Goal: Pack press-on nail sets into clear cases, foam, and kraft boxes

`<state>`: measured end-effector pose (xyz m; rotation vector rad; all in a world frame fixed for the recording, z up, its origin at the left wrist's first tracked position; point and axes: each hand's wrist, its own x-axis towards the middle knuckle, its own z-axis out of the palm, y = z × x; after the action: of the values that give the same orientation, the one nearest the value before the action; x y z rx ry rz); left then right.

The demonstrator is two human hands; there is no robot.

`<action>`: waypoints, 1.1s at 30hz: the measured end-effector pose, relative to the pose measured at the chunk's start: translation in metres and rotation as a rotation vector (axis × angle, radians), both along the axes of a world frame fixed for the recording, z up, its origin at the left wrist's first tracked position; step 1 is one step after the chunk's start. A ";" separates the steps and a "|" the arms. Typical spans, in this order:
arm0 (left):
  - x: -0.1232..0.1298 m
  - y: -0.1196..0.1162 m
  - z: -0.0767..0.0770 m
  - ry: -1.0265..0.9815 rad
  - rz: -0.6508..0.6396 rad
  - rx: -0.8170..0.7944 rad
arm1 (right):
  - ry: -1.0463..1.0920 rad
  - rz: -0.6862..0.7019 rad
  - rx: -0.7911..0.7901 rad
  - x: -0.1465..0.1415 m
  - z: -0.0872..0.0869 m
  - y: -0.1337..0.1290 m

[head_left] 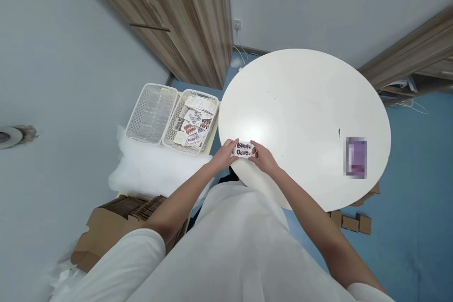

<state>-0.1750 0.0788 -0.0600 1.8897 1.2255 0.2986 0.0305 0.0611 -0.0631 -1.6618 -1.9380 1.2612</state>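
Both hands hold a small white card of press-on nails [244,150] over the near left edge of the round white table [304,104]. Dark, patterned nails lie on it in two rows. My left hand [225,154] pinches its left end between thumb and fingers. The right end is gripped the same way by my right hand [264,156]. To the left of the hands, a white basket [170,139] contains several similar nail cards [194,122], some with orange-brown nails and some with purple or grey ones.
Beside that basket stands another white basket [136,99] with clear plastic packs. White padding [152,167] and an open cardboard box [99,226] lie nearer on the left. A blurred purple item [357,156] is on the table's right. Small brown boxes [364,224] sit below the table edge.
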 end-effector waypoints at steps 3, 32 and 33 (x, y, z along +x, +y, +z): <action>-0.016 0.013 -0.016 0.013 0.018 0.002 | -0.059 0.016 -0.010 -0.024 -0.013 0.018; -0.024 0.016 -0.037 0.015 0.289 -0.129 | 0.277 -0.551 -0.195 -0.096 -0.039 0.000; -0.024 0.018 -0.038 0.005 0.296 -0.121 | 0.293 -0.551 -0.197 -0.097 -0.038 0.004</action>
<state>-0.1989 0.0971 -0.0980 1.6071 1.4942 0.3682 -0.0663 0.0647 -0.1016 -1.8062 -1.1102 1.3913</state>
